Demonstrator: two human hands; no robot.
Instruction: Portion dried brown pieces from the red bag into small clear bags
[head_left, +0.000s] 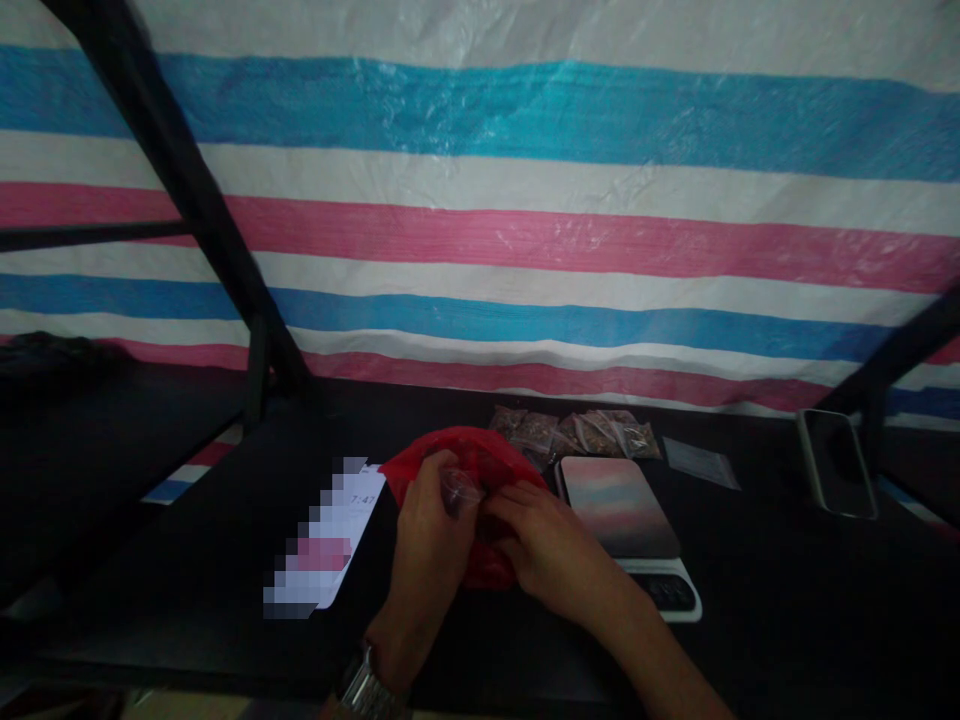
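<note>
Holding small clear plastic pouch [463, 490] at red plastic bag [491, 448]

Clamps the pouch in the left hand [431, 525], over the bag's opening. Reaches into the bag with curled right hand [538, 532]; cannot tell whether closed on anything. Shows, right of the right hand, a white digital scale with metallic plate [622, 505]; ahead of both hands, a row of filled clear plastic packets [592, 432]; left of the left hand, a lit white screen [341, 530].

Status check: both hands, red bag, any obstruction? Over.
Left hand holding clear packet at open red bag. Right hand partly inside, grip hidden. Scale close on the right, not blocking.
</note>
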